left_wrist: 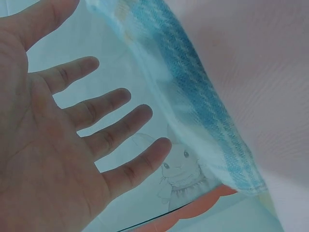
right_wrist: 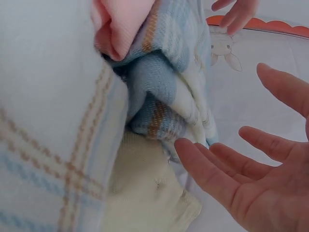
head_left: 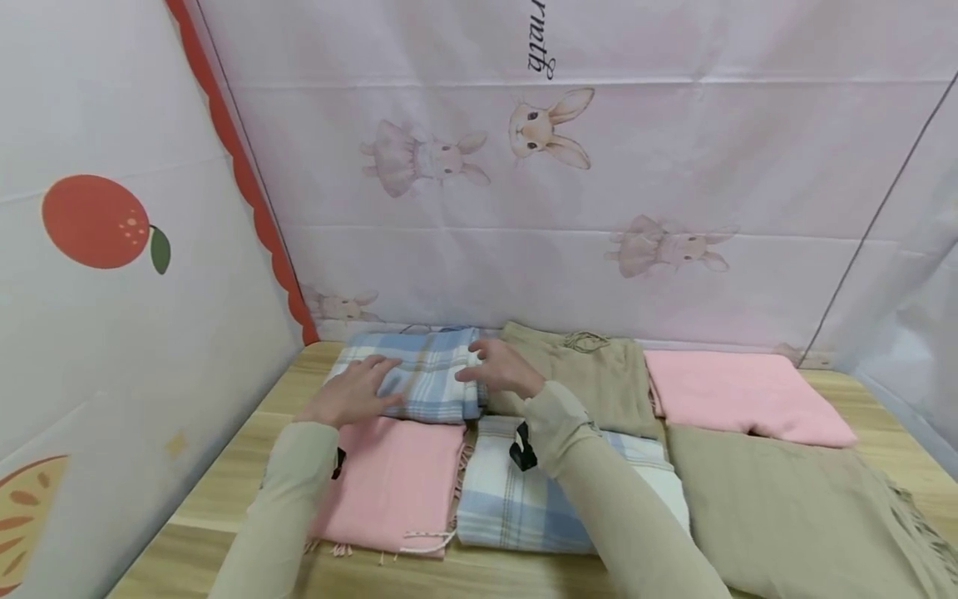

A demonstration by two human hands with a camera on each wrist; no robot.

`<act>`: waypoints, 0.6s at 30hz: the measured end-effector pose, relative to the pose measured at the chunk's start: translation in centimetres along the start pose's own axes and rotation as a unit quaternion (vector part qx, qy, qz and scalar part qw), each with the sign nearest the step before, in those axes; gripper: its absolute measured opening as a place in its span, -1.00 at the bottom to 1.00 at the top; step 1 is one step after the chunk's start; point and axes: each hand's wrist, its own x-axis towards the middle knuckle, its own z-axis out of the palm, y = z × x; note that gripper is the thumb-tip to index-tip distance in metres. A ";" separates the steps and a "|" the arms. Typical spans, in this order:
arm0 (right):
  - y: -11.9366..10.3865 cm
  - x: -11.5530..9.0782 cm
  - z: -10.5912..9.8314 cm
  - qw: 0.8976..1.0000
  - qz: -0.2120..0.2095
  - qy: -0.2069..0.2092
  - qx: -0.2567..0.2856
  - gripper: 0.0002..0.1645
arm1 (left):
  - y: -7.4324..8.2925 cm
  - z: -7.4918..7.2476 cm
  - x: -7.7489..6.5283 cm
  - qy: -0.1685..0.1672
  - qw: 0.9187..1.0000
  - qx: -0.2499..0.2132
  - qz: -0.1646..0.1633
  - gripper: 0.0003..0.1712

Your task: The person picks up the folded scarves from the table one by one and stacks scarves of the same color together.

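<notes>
Neatening seems underway: the blue plaid cloth (head_left: pixel 427 384) is flanked by left hand (head_left: pixel 350 393) at nine o'clock and right hand (head_left: pixel 506 367) at three, both spread wide; gentle edge-guiding is probably needed next.

On the table (head_left: pixel 224 482) I see the back-left cloth (head_left: pixel 430 374), back-middle cloth (head_left: pixel 591 378) and back-right cloth (head_left: pixel 741 395) lying behind the front-left cloth (head_left: pixel 404 474), front-middle cloth (head_left: pixel 535 507) and front-right cloth (head_left: pixel 793 507); my left hand (head_left: pixel 353 393) and right hand (head_left: pixel 505 367) flank the back-left cloth.
</notes>
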 end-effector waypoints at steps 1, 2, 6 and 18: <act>-0.1 0.2 0.1 1.000 0.001 0.000 0.002 -0.23 | -0.2 0.0 0.0 -0.004 1.000 -0.007 -0.004 -0.25; -0.1 0.3 0.1 1.000 0.001 0.001 -0.001 -0.23 | -0.3 -0.1 0.0 -0.007 1.000 -0.013 -0.007 -0.25; -0.2 0.6 0.0 1.000 0.019 0.006 0.009 -0.25 | -1.3 -0.1 0.4 -0.022 0.999 -0.038 -0.024 -0.23; 0.4 1.3 0.1 0.996 0.067 0.002 0.055 -0.19 | -4.8 0.2 1.0 -0.032 0.997 -0.050 -0.056 -0.18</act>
